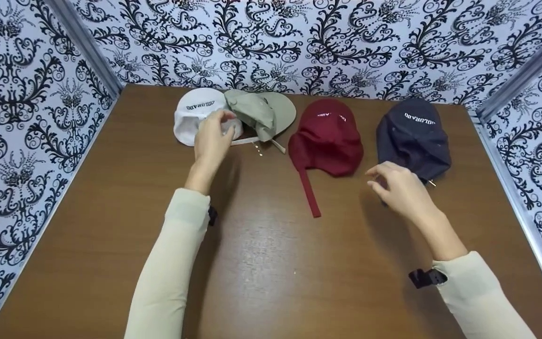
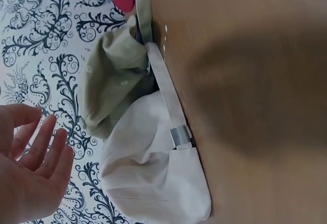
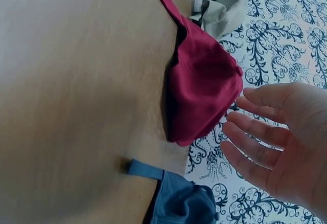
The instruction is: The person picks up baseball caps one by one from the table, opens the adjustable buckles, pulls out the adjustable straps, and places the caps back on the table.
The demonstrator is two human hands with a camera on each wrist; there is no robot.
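Note:
My left hand (image 1: pixel 211 141) is raised over the front of the white cap (image 1: pixel 199 100), its fingers loosely bent and nothing held. Beside that cap, to its right, lies a khaki cap (image 1: pixel 280 110), partly touching it. My right hand (image 1: pixel 405 190) hovers in front of the navy cap (image 1: pixel 410 129), fingers relaxed, holding nothing. Between the khaki and navy caps lies a red cap (image 1: pixel 330 127), its strap stretched toward the front. The left wrist view shows the white cap's strap with a metal buckle (image 2: pixel 180 136).
The caps stand in a row at the back of a brown wooden table (image 1: pixel 261 263). Patterned black-and-white panels (image 1: pixel 299 47) rise behind and at both sides, with metal frame posts (image 1: pixel 87 47) at the corners.

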